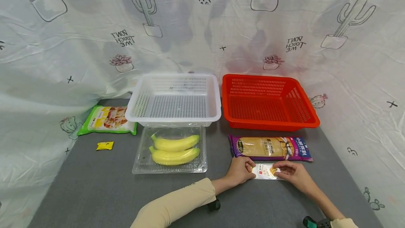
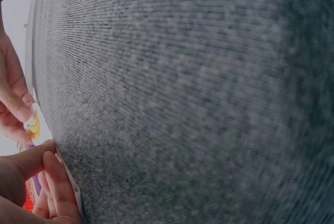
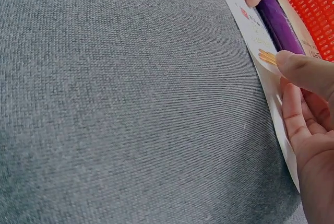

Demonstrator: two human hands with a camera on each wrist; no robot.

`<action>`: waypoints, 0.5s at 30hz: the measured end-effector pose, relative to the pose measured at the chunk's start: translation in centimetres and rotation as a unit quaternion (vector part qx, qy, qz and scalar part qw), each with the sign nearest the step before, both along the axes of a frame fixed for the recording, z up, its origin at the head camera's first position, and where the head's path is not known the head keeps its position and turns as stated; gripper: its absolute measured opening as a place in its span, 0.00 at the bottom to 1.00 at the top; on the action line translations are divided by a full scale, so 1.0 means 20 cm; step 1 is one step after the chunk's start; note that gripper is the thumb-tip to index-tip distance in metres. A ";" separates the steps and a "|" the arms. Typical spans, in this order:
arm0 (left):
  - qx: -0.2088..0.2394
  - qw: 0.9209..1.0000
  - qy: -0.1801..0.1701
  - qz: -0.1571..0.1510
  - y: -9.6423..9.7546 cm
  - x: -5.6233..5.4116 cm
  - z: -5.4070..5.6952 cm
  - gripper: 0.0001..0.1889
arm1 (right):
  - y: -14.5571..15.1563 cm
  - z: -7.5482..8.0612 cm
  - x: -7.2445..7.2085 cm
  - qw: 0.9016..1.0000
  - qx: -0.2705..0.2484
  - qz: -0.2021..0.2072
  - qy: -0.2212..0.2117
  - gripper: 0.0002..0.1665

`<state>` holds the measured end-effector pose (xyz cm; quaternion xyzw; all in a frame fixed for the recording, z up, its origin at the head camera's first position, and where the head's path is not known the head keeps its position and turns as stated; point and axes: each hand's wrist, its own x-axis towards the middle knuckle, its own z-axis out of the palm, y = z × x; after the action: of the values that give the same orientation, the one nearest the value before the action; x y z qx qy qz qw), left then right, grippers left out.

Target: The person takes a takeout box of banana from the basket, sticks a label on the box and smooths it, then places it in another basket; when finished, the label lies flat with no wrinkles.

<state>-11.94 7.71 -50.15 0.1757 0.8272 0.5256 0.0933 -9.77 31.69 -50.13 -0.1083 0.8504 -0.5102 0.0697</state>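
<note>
On the counter [image 1: 95,185], on the near side of the red basket [image 1: 272,124], lies a white packet [image 1: 263,172], pinched by the left grip [image 1: 239,170] and the right grip [image 1: 296,176]; a purple pack [image 1: 265,147] lies between packet and basket.

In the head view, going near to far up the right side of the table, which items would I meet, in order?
White packet → purple-edged noodle package → red plastic basket.
</note>
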 end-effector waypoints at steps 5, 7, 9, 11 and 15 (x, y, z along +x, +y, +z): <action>0.001 1.000 0.002 -0.006 0.00 -0.01 -0.01 0.12 | 0.00 -0.02 0.00 0.999 -0.031 0.009 0.011 0.14; 0.001 1.000 0.001 -0.008 0.00 -0.01 0.00 0.13 | -0.01 -0.03 0.00 0.999 -0.040 0.010 0.014 0.14; -0.001 1.000 -0.002 -0.009 0.00 -0.01 0.00 0.13 | -0.01 -0.03 0.00 0.999 -0.046 0.006 0.015 0.14; -0.002 1.000 -0.002 -0.010 0.00 -0.01 0.00 0.13 | -0.01 -0.02 0.00 0.999 -0.050 0.001 0.010 0.15; -0.005 1.000 -0.001 -0.012 0.00 -0.01 0.00 0.13 | -0.01 0.00 0.00 0.998 -0.053 -0.016 -0.019 0.17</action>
<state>-12.10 7.70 -50.17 0.1848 0.8276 0.5203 0.1009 -9.76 31.53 -50.16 -0.0885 0.8225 -0.5571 0.0723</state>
